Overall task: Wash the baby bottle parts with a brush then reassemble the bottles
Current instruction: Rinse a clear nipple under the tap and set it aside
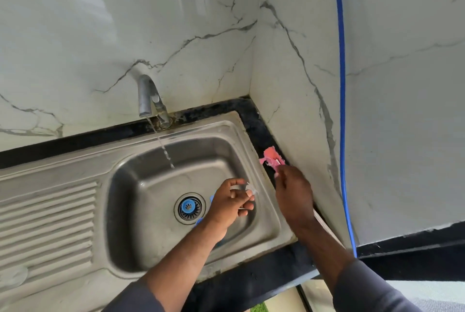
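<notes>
Drainboard: the metal drainboard point(47, 221) with long ridges is on the far left, joined to the sink.
Tap: the silver tap point(148, 96) stands at the back of the sink, against the wall, and bends forward.
Water: a thin stream of water point(163, 147) falls from the tap into the sink.
Sink: the metal sink point(125, 211) is deep, with round corners.
Drain: the drain point(189, 207) is in the middle of the sink floor and has a blue centre.
Blue thing: a blue thing point(200, 221) lies in the sink under the left wrist. Most of it is hidden, so I cannot tell what it is.
Left hand: the left hand point(231, 207) is over the sink, just right of the drain. Its fingers are curled round a small see-through piece.
Clear bottle part: the clear bottle part point(251, 187) sits between the thumb and fingers of the left hand, above the sink floor and to the right of the water.
Pink brush: the pink brush point(271, 157) lies on the black surface by the right edge of the sink, close to the wall.
Right hand: the right hand point(294, 196) reaches over the right rim of the sink. Its fingertips pinch the near end of the pink brush.
Surface: the black surface point(254, 120) runs round the back and right of the sink.
Blue cord: a blue cord point(342, 110) hangs down the marble wall point(201, 10) on the right.
</notes>
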A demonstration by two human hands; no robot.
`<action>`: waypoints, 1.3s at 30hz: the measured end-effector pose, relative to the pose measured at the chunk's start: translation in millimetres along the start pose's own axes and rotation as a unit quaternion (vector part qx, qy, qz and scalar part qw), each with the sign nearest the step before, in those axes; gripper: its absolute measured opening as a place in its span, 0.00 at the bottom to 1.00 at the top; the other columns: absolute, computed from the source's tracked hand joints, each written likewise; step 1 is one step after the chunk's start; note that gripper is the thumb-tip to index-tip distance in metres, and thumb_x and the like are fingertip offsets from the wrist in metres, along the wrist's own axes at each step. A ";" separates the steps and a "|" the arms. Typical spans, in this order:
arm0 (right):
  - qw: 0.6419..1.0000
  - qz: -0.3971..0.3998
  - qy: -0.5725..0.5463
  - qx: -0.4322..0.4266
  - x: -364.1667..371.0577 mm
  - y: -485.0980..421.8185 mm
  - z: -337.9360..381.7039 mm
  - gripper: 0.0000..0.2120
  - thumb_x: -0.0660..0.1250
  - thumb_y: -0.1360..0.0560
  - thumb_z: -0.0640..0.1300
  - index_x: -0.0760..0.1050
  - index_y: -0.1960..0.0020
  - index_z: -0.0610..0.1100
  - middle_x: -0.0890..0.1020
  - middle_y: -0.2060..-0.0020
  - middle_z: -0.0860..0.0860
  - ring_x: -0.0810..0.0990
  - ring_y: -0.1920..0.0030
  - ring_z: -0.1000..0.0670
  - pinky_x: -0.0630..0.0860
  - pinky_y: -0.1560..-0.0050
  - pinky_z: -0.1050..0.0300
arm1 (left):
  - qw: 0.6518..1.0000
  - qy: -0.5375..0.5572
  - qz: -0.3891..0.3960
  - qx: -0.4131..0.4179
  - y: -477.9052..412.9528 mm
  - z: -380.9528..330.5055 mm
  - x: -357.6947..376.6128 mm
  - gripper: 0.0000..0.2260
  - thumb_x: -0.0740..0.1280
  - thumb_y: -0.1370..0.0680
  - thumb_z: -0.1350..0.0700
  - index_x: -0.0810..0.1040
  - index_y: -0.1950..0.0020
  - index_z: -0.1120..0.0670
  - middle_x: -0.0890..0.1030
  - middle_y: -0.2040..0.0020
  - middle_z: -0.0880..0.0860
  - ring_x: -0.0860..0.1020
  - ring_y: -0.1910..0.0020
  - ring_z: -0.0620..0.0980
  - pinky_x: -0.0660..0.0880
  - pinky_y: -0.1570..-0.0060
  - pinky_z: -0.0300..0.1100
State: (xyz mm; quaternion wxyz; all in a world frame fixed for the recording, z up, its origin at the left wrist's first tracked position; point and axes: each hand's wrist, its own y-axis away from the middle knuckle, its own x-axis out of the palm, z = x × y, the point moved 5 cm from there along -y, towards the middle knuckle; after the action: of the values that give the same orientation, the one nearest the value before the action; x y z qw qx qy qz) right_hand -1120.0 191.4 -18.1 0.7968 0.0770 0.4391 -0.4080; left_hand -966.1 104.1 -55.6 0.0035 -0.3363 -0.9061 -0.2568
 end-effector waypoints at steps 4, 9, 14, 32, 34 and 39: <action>0.959 0.179 -0.217 0.016 51.5 -0.1 51.9 0.11 0.69 0.22 0.45 0.79 0.40 0.50 0.85 0.51 0.53 0.84 0.50 0.55 0.80 0.46 0.52 | 0.996 0.042 -0.081 0.021 -8.3 -11.6 -40.2 0.07 0.70 0.22 0.64 0.76 0.45 0.59 0.85 0.61 0.55 0.80 0.68 0.50 0.74 0.67 0.39; 0.891 0.345 -0.292 0.049 117.7 -4.3 115.3 0.15 0.72 0.26 0.45 0.80 0.43 0.60 0.85 0.48 0.46 0.85 0.48 0.47 0.82 0.44 0.41 | 0.989 0.037 -0.130 0.062 -6.0 -31.0 -113.3 0.10 0.72 0.23 0.65 0.79 0.43 0.63 0.82 0.58 0.62 0.80 0.65 0.52 0.71 0.69 0.38; 0.886 0.366 -0.279 0.047 155.9 -24.3 170.9 0.14 0.74 0.27 0.38 0.81 0.44 0.50 0.86 0.50 0.46 0.85 0.47 0.42 0.82 0.45 0.41 | 0.982 0.031 -0.172 0.075 -14.3 -55.2 -176.8 0.05 0.73 0.24 0.61 0.81 0.49 0.57 0.84 0.60 0.58 0.79 0.64 0.49 0.72 0.67 0.39; 0.803 0.306 -0.452 0.237 199.3 -56.4 222.3 0.10 0.69 0.23 0.33 0.80 0.42 0.36 0.86 0.50 0.40 0.86 0.49 0.43 0.84 0.48 0.53 | 0.948 -0.169 -0.199 0.185 -66.7 -122.7 -234.3 0.06 0.75 0.24 0.57 0.86 0.49 0.55 0.86 0.58 0.49 0.85 0.60 0.45 0.82 0.56 0.39; 0.791 0.292 -0.474 0.254 201.2 -57.3 225.1 0.10 0.71 0.24 0.33 0.80 0.42 0.36 0.86 0.51 0.39 0.87 0.51 0.43 0.84 0.49 0.52 | 0.946 -0.173 -0.197 0.191 -67.2 -127.7 -239.5 0.04 0.74 0.24 0.59 0.86 0.50 0.54 0.87 0.59 0.48 0.85 0.60 0.45 0.82 0.53 0.42; 0.765 0.237 -0.507 0.318 206.0 -57.3 226.5 0.14 0.70 0.24 0.30 0.79 0.40 0.39 0.85 0.49 0.39 0.86 0.52 0.45 0.84 0.52 0.55 | 0.954 -0.146 -0.189 0.179 -63.0 -123.3 -247.7 0.07 0.76 0.26 0.59 0.86 0.48 0.53 0.87 0.56 0.49 0.86 0.56 0.47 0.82 0.47 0.50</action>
State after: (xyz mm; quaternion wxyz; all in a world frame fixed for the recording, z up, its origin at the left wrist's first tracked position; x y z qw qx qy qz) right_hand -958.9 -75.0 -25.2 0.9045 0.2094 -0.2160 -0.3023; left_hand -833.5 -144.5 -22.1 -0.1170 -0.1864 -0.9749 -0.0343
